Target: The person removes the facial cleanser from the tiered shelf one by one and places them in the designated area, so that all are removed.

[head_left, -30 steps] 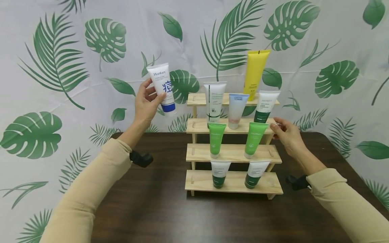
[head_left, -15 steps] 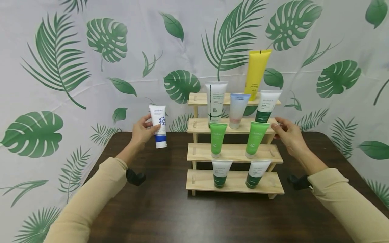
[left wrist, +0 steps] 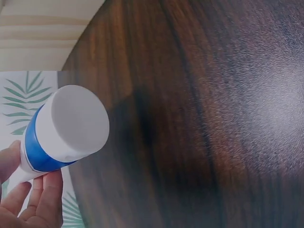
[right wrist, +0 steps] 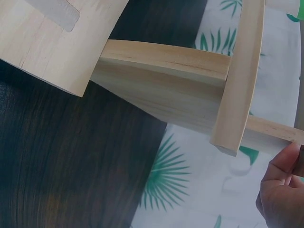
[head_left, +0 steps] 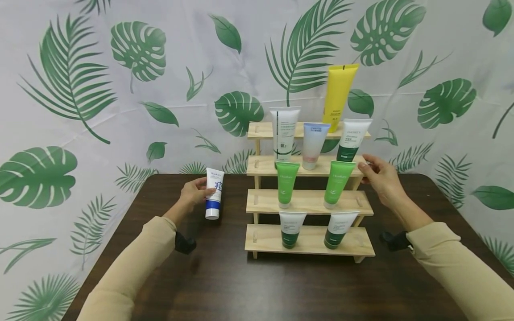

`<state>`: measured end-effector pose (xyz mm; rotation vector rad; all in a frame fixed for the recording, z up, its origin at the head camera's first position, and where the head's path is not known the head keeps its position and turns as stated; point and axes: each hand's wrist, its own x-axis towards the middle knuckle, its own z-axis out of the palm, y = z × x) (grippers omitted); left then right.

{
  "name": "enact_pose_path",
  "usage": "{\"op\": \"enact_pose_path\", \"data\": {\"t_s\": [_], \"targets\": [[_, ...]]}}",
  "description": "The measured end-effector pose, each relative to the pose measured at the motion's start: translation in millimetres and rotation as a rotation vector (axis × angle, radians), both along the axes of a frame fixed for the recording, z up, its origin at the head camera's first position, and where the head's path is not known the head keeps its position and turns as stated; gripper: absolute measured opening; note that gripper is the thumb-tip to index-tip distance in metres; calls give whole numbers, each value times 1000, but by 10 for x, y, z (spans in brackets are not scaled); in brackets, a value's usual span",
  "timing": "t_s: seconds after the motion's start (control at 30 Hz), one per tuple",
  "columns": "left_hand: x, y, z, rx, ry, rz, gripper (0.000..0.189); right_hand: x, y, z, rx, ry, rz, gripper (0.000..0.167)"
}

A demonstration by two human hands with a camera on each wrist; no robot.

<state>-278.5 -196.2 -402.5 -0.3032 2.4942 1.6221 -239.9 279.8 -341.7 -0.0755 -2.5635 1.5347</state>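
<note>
Dark table (head_left: 257,285), white tube (head_left: 216,197) pinched in left fingers (left wrist: 51,194) (cap (head_left: 212,214) jutting below), right fingers (right wrist: 281,161) gripping stand (head_left: 308,203)

Stepped wooden stand (head_left: 307,203): one, with four shelves (head_left: 309,244). Top shelf, one yellow tube (head_left: 339,96). Second down, three: one tall white tube (head_left: 284,133), one pale blue tube (head_left: 315,145), one white-and-green tube (head_left: 354,138). Third down, two green tubes (head_left: 287,183). Bottom, two more white-and-green tubes (head_left: 292,228). Stand total, eight. Off the stand, one white-and-blue tube (head_left: 214,194). Tubes overall: nine, six kinds; white-and-green most numerous, three.

Hands: two, one left hand (head_left: 193,194), one right hand (head_left: 381,177). Beige sleeves (head_left: 134,263), two. Dark wrist devices (head_left: 184,243), two. Counter (head_left: 257,290), one. Leaf-printed cloth (head_left: 257,26), one; its leaves many, some cut off at the edges, uncounted.
</note>
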Motion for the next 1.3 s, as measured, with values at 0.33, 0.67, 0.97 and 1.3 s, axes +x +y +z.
{"op": "enact_pose_path", "data": {"t_s": [0.33, 0.67, 0.97, 1.3], "targets": [[-39, -18, -174, -13, -61, -33, 66, 5, 3, -4, 4, 19, 4, 60], [-15, 13, -208, -13, -97, -38, 60, 7, -8, 8, 4, 4, 1, 60], [-72, 4, -280, -6, -120, -31, 58, -6, -4, 7, -3, 10, 3, 60], [-70, -11, -301, 35, -138, -26, 56, 4, 7, 1, -21, 25, 10, 60]]}}
